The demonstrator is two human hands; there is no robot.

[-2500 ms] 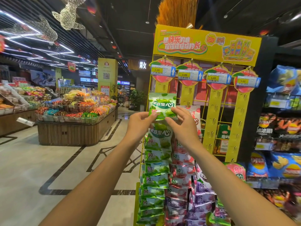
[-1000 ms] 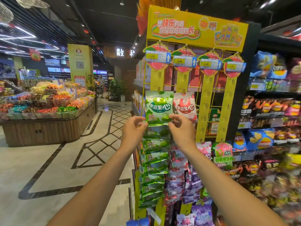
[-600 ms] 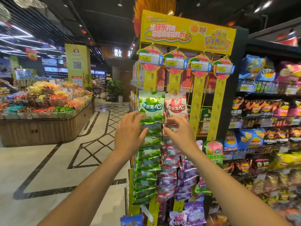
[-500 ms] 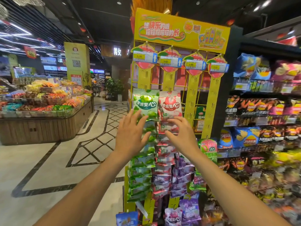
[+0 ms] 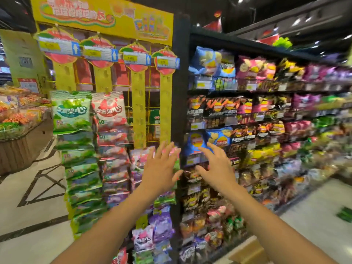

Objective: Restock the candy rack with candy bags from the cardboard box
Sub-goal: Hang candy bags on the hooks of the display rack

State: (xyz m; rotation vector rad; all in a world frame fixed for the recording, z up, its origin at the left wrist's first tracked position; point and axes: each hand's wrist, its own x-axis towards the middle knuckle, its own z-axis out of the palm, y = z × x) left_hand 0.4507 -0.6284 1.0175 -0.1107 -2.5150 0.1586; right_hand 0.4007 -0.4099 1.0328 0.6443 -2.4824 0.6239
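The yellow candy rack (image 5: 138, 103) stands ahead on the left, with four hanging strips. A green candy bag (image 5: 71, 111) tops the leftmost strip, above a long column of green bags. Beside it a red candy bag (image 5: 109, 109) heads the second column. My left hand (image 5: 162, 166) and my right hand (image 5: 215, 166) are both held out with spread fingers, empty, to the right of those columns and in front of the rack's right edge. A corner of the cardboard box (image 5: 247, 250) shows at the bottom right. The picture is blurred.
Black shelving (image 5: 181, 92) packed with chip bags runs along the right. A wooden produce island (image 5: 19, 145) stands at the far left. Tiled floor lies on both sides, and a small green item (image 5: 345, 214) rests on the floor at the right.
Both hands have let go of the green bag, which now hangs at the top of the left strip. My hands and my view have swung to the right, toward the chip shelves.
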